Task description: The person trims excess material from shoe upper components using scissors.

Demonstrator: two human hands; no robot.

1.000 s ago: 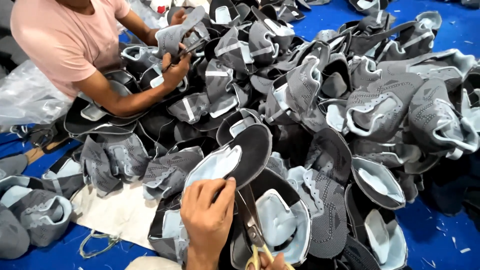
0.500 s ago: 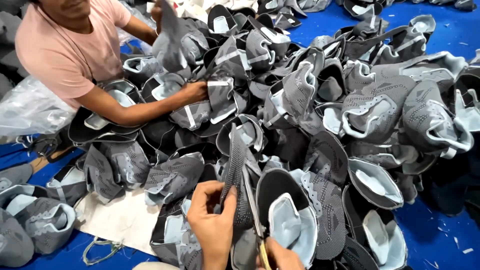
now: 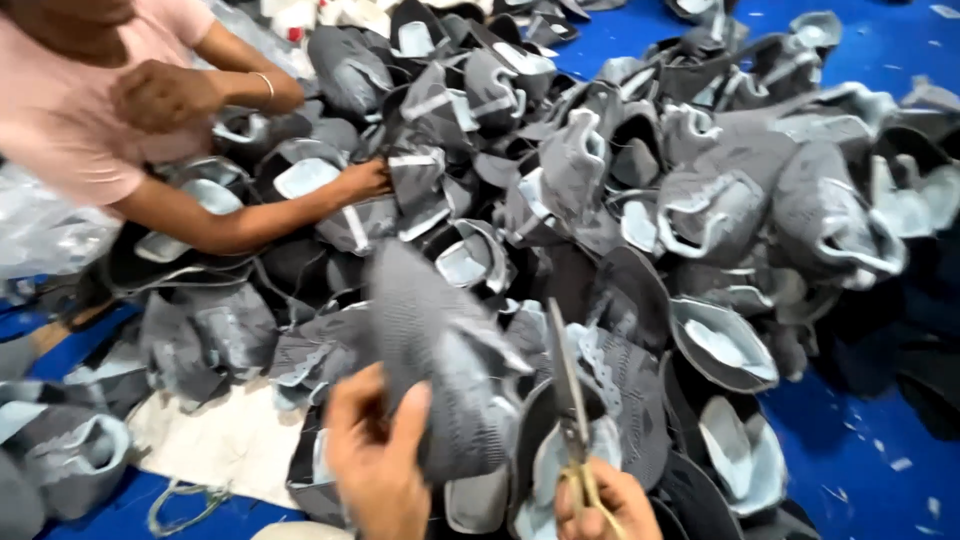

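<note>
A view from above onto a large heap of grey knitted shoe uppers (image 3: 640,200) spread over a blue floor (image 3: 880,440). At the bottom of the frame the wearer's left hand (image 3: 375,465) is closed around one grey shoe upper (image 3: 435,365), thumb and fingers pinching its lower edge so the piece stands raised and slightly blurred above the heap. Just to its right, the right hand (image 3: 605,505) is wrapped around the yellow handles of a pair of scissors (image 3: 567,385), whose blades point upward beside the held upper, near it but not visibly touching; whether the blades are parted is too blurred to tell. The work in hand appears to be trimming: the piece is presented for cutting, and the next move would call for bringing the blades to an edge or loose thread while the left hand keeps the fabric taut. At the upper left another person in a pink shirt (image 3: 60,130) reaches into the heap, one hand (image 3: 360,182) resting on the uppers, the other hand (image 3: 165,95) raised and closed.
</note>
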